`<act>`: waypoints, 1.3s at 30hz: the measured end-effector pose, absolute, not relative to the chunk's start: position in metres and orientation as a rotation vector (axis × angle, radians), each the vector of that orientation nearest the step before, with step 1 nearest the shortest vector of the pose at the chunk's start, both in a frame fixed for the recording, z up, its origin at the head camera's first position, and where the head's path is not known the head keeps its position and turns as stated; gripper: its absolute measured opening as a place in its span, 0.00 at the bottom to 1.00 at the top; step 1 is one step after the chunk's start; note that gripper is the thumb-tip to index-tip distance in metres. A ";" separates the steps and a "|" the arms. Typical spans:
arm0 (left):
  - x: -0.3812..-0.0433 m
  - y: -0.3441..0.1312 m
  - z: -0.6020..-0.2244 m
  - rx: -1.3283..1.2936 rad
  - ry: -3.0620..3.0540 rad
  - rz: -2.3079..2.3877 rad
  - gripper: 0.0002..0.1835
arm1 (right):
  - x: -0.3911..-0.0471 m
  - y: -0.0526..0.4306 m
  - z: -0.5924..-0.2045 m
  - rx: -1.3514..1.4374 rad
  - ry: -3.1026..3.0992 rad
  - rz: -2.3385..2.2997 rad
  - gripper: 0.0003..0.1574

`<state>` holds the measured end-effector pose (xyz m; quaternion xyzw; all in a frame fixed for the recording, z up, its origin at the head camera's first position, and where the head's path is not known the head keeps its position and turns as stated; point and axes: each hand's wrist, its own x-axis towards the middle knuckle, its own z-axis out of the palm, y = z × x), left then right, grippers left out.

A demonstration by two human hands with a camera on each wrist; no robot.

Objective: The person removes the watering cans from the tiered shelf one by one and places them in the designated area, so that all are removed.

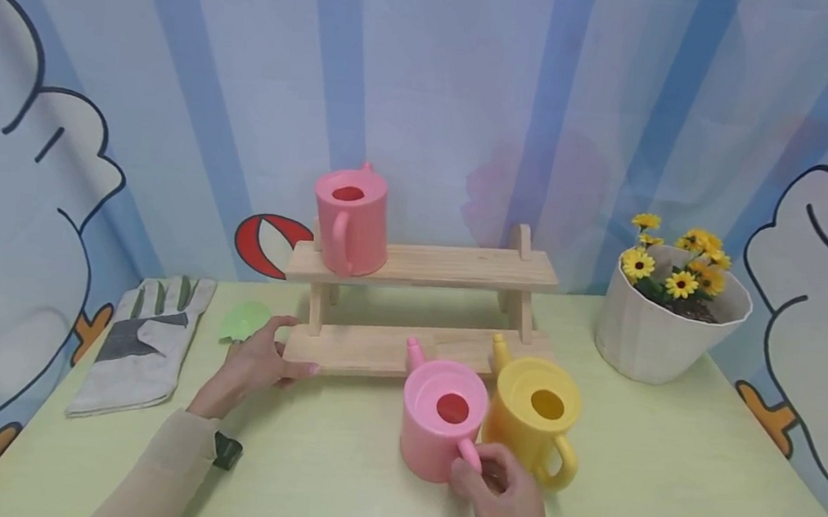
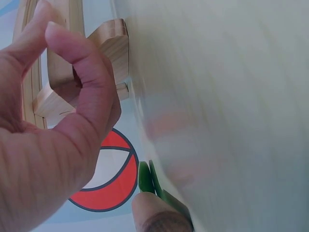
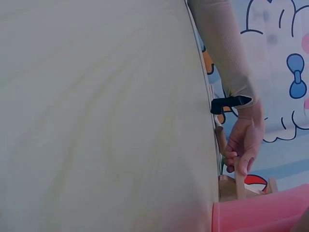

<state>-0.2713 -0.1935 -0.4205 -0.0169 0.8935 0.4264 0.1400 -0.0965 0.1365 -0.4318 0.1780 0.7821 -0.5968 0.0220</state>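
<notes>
In the head view my left hand [image 1: 257,360] grips the left end of the lower board of a two-tier wooden shelf [image 1: 358,348]. The left wrist view shows the thumb and fingers of that hand [image 2: 53,150] around the board end [image 2: 65,72]. My right hand [image 1: 507,501] pinches the handle of a pink watering can [image 1: 428,440], upright in front of the shelf with its spout pointing back. Close on its right stands a yellow watering can [image 1: 506,423]. A second pink watering can [image 1: 367,242] sits on the upper board's left end.
On the left lie a grey-white work glove [image 1: 142,366] and a green garden tool [image 1: 246,319], whose wooden handle [image 2: 161,215] shows in the left wrist view. At the back right stands a white pot [image 1: 643,344] of yellow flowers [image 1: 681,283]. A printed curtain [image 1: 441,113] hangs behind the table.
</notes>
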 end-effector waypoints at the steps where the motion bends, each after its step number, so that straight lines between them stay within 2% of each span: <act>1: -0.271 -0.193 -0.421 -0.049 2.580 1.231 0.55 | -0.096 0.137 -0.431 0.563 2.417 -1.852 0.17; 8: -0.270 -0.193 -0.422 -0.036 2.586 1.243 0.55 | -0.088 0.145 -0.427 0.532 2.506 -1.874 0.21; 14: -0.271 -0.194 -0.425 -0.005 2.585 1.258 0.55 | -0.082 0.151 -0.420 0.528 2.589 -1.815 0.29; 19: -0.271 -0.194 -0.424 0.005 2.583 1.265 0.56 | -0.079 0.153 -0.408 0.373 2.720 -1.937 0.27; 26: -0.271 -0.194 -0.423 0.006 2.585 1.266 0.55 | -0.088 0.155 -0.381 0.272 2.725 -1.904 0.32; 39: -0.271 -0.192 -0.421 -0.020 2.574 1.266 0.56 | -0.120 0.143 -0.338 -0.193 2.777 -2.014 0.29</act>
